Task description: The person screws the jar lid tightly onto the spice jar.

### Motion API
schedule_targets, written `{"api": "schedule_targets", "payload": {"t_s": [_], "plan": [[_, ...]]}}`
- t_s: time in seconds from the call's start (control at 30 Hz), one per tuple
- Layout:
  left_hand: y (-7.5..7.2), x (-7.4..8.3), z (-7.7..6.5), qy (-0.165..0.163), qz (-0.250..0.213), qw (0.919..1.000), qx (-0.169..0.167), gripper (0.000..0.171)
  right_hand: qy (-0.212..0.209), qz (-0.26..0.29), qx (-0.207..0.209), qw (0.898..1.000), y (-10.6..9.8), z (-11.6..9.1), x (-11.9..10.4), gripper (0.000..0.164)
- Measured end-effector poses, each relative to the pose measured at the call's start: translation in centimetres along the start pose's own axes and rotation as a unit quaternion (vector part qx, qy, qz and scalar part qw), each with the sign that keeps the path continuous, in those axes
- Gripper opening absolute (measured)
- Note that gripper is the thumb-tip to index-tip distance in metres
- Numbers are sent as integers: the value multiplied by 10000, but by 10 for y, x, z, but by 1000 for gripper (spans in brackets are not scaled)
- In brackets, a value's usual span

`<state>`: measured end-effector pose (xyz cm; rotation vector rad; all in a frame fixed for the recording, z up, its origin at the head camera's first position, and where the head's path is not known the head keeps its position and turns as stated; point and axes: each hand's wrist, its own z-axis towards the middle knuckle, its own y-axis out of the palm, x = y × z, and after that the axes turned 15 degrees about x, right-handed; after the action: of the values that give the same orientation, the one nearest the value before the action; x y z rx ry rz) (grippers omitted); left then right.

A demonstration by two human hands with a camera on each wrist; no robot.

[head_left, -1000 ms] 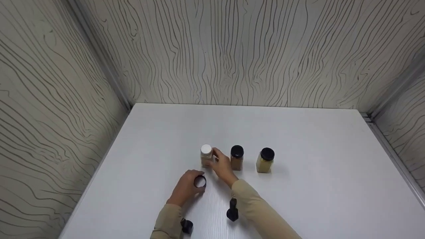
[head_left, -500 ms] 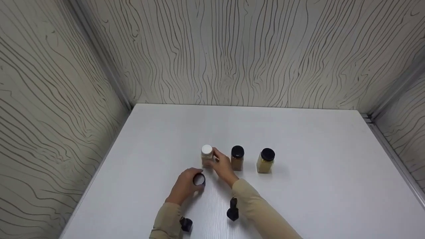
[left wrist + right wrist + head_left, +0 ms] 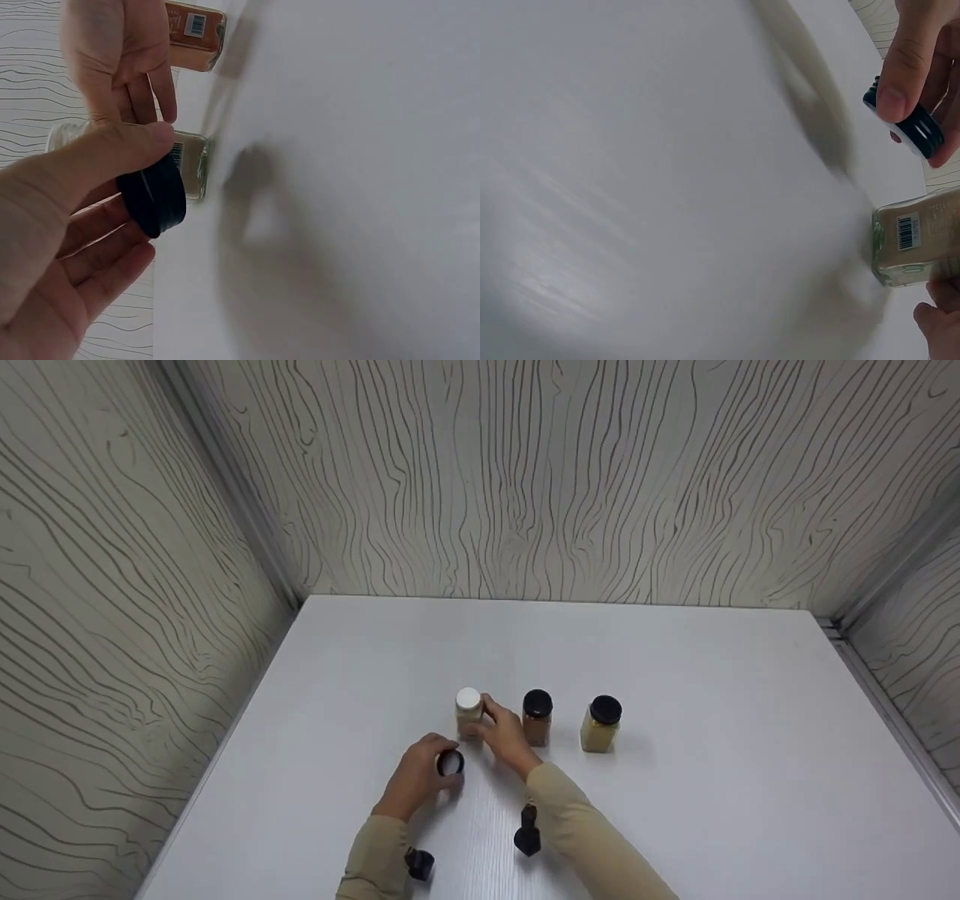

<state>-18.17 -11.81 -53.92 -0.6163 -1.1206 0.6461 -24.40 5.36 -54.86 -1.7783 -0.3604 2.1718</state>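
Between thumb and fingers, my left hand [image 3: 411, 781] pinches a black screw lid [image 3: 154, 196] by its edge, just above the table. In the head view the lid's pale inside faces up. My right hand [image 3: 508, 739] grips a square glass spice jar [image 3: 466, 721] with tan contents, standing upright beyond the lid. The jar's lid is off, and a white round top [image 3: 469, 698] covers its mouth. A barcode label [image 3: 908, 231] shows low on the jar in the right wrist view. The lid is apart from the jar.
Right of the held jar stands a jar of reddish-brown spice [image 3: 536, 729] under a black lid, close to my right hand. Further right is a yellow spice jar [image 3: 598, 736], also black-lidded. All rest on a white table [image 3: 712, 810] with patterned panels behind and at the sides.
My left hand has shifted slightly forward with the lid, a little nearer the jar. The right hand keeps its grip, and the jars stay in place.
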Motion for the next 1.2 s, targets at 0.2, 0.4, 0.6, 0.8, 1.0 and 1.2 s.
{"api": "schedule_targets", "payload": {"t_s": [0.2, 0.4, 0.6, 0.8, 1.0, 1.2], "plan": [[2, -1, -1, -12, 89, 10000, 31, 41, 61, -84, -77, 9999, 1, 1, 1, 56], [2, -2, -1, -140, 26, 9999, 36, 42, 8, -87, 0, 10000, 0, 0, 0, 56], [2, -2, -1, -8, 113, 9998, 142, 40, -29, -119, -19, 9999, -1, -1, 1, 60], [2, -2, -1, 10, 46, 9999, 154, 43, -137, -176, 2, 9998, -2, -2, 2, 62], [3, -3, -1, 205, 135, 9994, 230, 41, -62, -227, 75, 9997, -1, -2, 1, 64], [3, -3, -1, 116, 97, 9996, 246, 37, 67, -197, 86, 9997, 0, -2, 0, 65]]}}
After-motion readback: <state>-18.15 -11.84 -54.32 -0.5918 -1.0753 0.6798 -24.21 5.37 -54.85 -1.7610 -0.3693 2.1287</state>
